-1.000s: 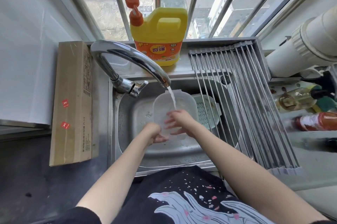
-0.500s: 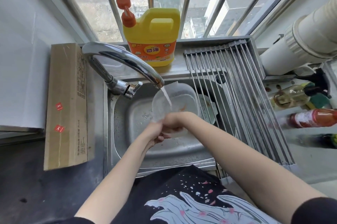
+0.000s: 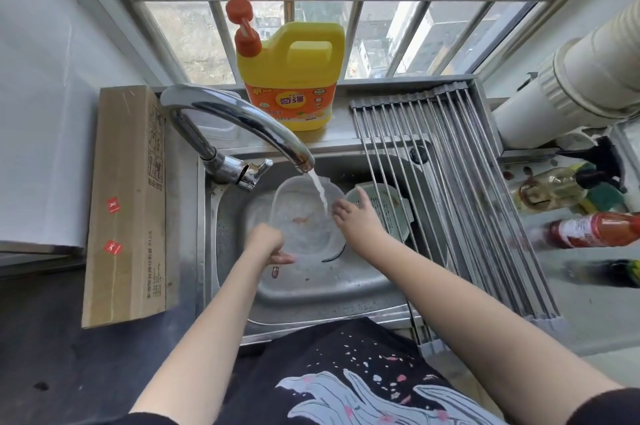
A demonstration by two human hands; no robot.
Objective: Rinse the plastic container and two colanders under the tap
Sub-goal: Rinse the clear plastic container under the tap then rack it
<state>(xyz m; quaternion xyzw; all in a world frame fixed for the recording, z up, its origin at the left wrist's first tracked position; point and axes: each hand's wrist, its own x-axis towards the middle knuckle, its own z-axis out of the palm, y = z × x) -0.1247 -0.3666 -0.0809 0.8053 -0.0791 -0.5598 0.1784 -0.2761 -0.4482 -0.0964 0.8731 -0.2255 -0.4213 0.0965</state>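
A clear plastic container (image 3: pixel 304 216) sits tilted in the steel sink (image 3: pixel 311 289), with water from the tap (image 3: pixel 242 119) running into it. An orange smear shows inside it. My left hand (image 3: pixel 265 242) grips its near-left rim. My right hand (image 3: pixel 356 220) rests at its right rim with fingers spread, holding nothing that I can see. A pale green colander (image 3: pixel 391 206) lies just right of the container, partly under the drying rack. A second colander is not visible.
A roll-up metal drying rack (image 3: pixel 460 189) covers the sink's right side. A yellow detergent jug (image 3: pixel 291 78) stands on the sill behind the tap. A cardboard box (image 3: pixel 126 203) lies left of the sink. Bottles (image 3: pixel 595 229) lie on the counter at right.
My right hand has come off the near rim and moved to the container's right edge, fingers opening. The container now lies lower and flatter under the stream. My left hand keeps its grip.
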